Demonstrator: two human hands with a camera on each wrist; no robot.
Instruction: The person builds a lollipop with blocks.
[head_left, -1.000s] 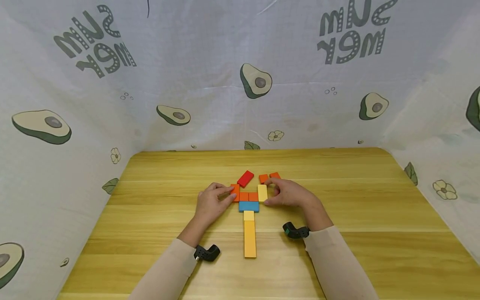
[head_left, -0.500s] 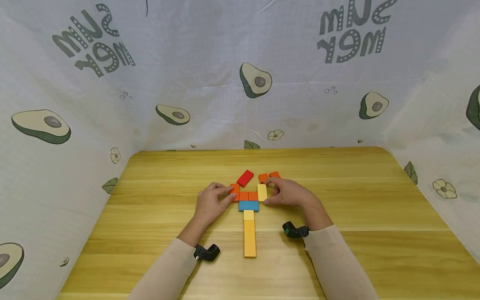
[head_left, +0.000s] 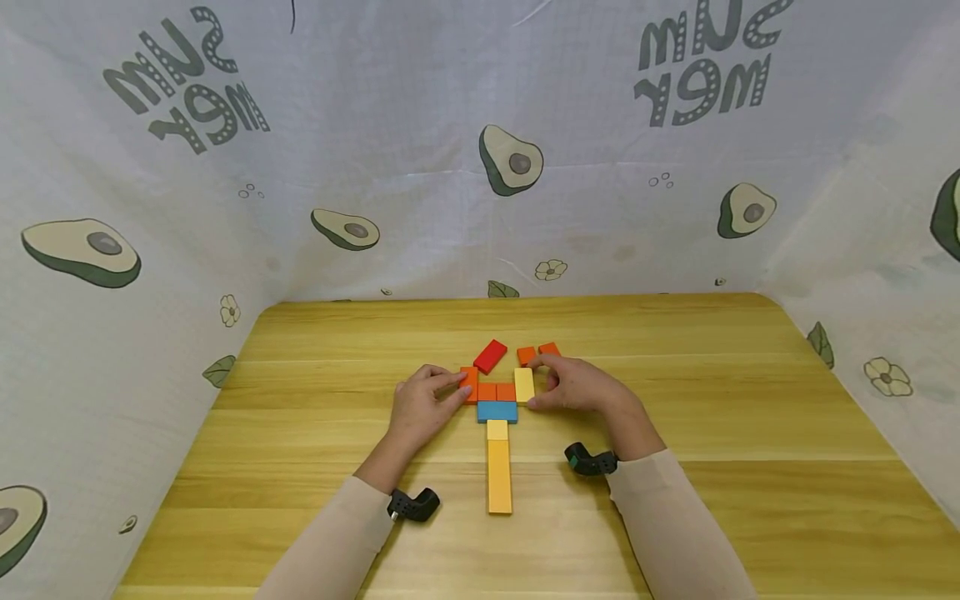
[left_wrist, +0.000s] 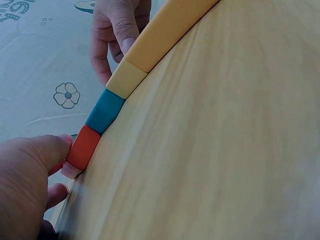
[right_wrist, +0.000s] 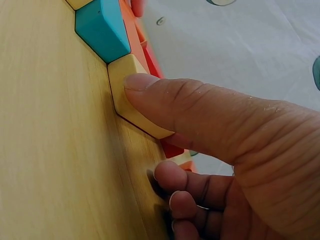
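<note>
My left hand grips an upright-lying orange block between thumb and fingers, at the left end of a flat row. On the other end, a pale yellow block is pinched by my right hand; the right wrist view shows the thumb pressed on its near face. Between these two lie two small orange blocks. Touching them from below is a blue block. A small cream block and a long yellow-orange block continue the line toward me.
Behind the row, a red block lies slanted on the wooden table. Two more orange blocks lie beyond my right hand, partly covered by it. A patterned cloth hangs behind the table and at both sides.
</note>
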